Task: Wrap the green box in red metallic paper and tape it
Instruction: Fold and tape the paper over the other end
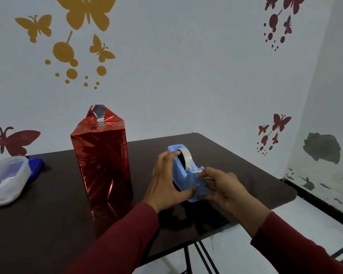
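Two hands on blue tape dispenser (188, 175): left hand (164, 181) gripping its side, right hand (223, 185) pinching tape end (fingertips blurred). Left of these, upright: red-wrapped box (101, 161), green hidden.

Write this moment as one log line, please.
step: pulling tape | left hand: steadies tape dispenser | right hand: pinches tape end | wrapped box: upright, untouched
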